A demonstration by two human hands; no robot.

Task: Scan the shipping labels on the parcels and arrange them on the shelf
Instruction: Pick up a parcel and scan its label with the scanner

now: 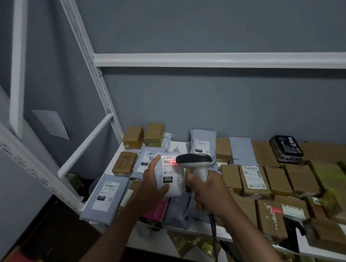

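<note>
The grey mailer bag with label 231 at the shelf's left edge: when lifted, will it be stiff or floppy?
The grey mailer bag lies flat with straight edges, so it is probably fairly stiff. Its plastic skin may be slippery.

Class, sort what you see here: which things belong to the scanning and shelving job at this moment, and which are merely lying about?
In the job:
left hand holding the white parcel
right hand gripping the scanner
shelf

Lying about:
paper sheet on the wall
black box
pink box
</note>
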